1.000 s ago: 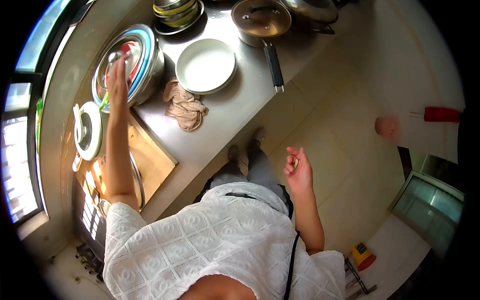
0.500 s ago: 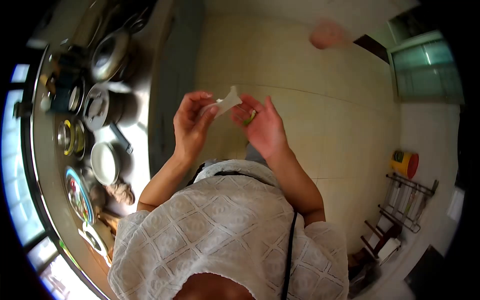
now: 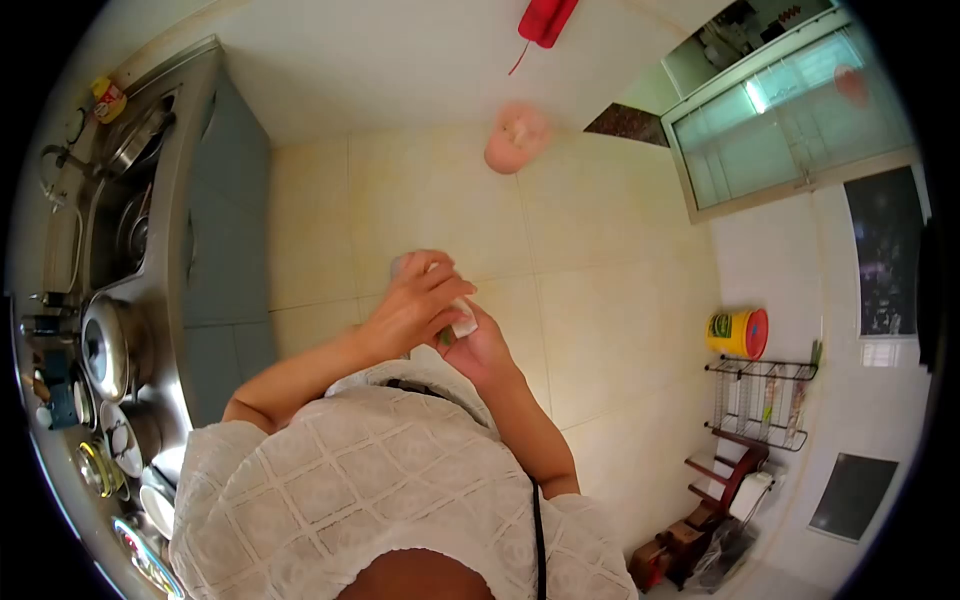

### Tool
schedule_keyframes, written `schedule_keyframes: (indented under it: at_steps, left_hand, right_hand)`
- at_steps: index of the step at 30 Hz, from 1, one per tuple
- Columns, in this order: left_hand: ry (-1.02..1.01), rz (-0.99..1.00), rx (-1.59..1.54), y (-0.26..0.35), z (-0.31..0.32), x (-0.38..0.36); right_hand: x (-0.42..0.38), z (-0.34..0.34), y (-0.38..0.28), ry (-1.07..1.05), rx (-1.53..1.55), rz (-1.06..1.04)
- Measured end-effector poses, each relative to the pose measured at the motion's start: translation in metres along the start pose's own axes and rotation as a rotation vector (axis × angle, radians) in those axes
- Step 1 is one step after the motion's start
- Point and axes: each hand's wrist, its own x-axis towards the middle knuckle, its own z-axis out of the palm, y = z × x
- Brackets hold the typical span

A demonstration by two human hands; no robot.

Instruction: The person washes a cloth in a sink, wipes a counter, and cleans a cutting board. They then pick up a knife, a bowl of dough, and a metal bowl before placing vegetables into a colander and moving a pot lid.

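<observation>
My left hand (image 3: 412,306) bends over my right palm, its fingers closed on a crumpled piece of thin white tissue (image 3: 464,319). Beneath it, my right hand (image 3: 482,348) is turned palm up, touching the tissue near the thumb. Most of its fingers are covered by the left hand. A small green piece (image 3: 445,340) shows at the right hand, partly hidden; I cannot make out its kind. Both hands are in front of my waist, above the tiled floor.
A pink bin (image 3: 517,140) stands by the far wall. On the left runs a counter with a sink (image 3: 118,215) and a lidded pot (image 3: 112,345). To the right are a yellow-and-red bucket (image 3: 738,333), a wire rack (image 3: 762,405) and a glass-doored cabinet (image 3: 790,140).
My view has turned to the right; the counter sits further left and the bin nearer. My hands have come together, and the tissue, stretched out before, is now crumpled against the right hand.
</observation>
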Motion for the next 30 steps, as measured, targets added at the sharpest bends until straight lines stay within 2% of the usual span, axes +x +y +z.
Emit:
schedule_keyframes:
  at_steps: [1,2,4,5,7,8,10,11,12,13,16,18,19,20,22,24,26,27,30]
  left_hand:
    - [0.006,0.147,0.205,-0.013,0.004,0.015]
    - [0.024,0.151,0.205,-0.016,-0.001,0.036]
    - [-0.007,0.007,0.374,-0.033,0.001,0.069]
    - [0.005,-0.007,0.362,-0.041,0.002,0.086]
    - [-0.087,-0.057,0.48,-0.055,-0.001,0.125]
    - [-0.083,-0.059,0.48,-0.064,-0.004,0.145]
    - [-0.125,-0.05,0.269,-0.074,-0.009,0.168]
    - [-0.141,-0.055,0.269,-0.082,-0.015,0.177]
    - [-0.076,-0.08,0.207,-0.094,-0.023,0.186]
    - [-0.007,-0.119,0.143,-0.104,-0.03,0.191]
    - [0.233,-0.307,0.206,-0.154,-0.043,0.181]
    - [0.409,-0.478,0.212,-0.191,-0.043,0.152]
    - [0.436,-0.53,0.232,-0.195,-0.045,0.141]
    - [0.507,-0.676,0.23,-0.193,-0.05,0.132]
    - [0.713,-0.945,0.358,-0.172,-0.058,0.099]
    - [0.847,-1.117,0.519,-0.154,-0.037,0.071]
    - [1.057,-1.184,0.337,-0.119,-0.018,0.087]
    - [1.046,-1.193,0.412,-0.118,-0.011,0.095]
    - [0.935,-1.239,0.414,-0.086,0.006,0.109]
  right_hand:
    - [0.01,0.0,-0.014,-0.041,0.041,-0.006]
    - [0.014,0.017,-0.035,-0.044,0.023,-0.006]
    - [0.03,0.04,-0.069,0.037,0.013,0.052]
    - [0.043,0.038,-0.081,0.049,-0.001,0.064]
    - [0.072,0.023,-0.099,0.061,-0.071,-0.069]
    - [0.094,0.005,-0.116,0.061,-0.075,-0.067]
    - [0.126,-0.029,-0.144,-0.014,-0.066,-0.114]
    - [0.137,-0.019,-0.162,0.132,-0.082,-0.21]
    - [0.153,-0.02,-0.184,0.249,-0.033,-0.267]
    - [0.173,-0.048,-0.208,0.201,-0.03,-0.312]
    - [0.234,-0.098,-0.282,0.379,0.069,-0.289]
    - [0.28,-0.146,-0.324,0.424,-0.022,-0.251]
    - [0.306,-0.156,-0.346,0.475,-0.169,-0.249]
    - [0.316,-0.145,-0.357,0.554,-0.395,-0.31]
    - [0.383,-0.174,-0.367,0.525,-0.523,-0.021]
    - [0.41,-0.183,-0.371,0.423,-0.779,0.082]
    - [0.424,-0.211,-0.384,0.503,-0.431,0.203]
    - [0.436,-0.241,-0.402,0.535,-0.533,0.245]
    - [0.466,-0.351,-0.44,0.616,-1.163,0.415]
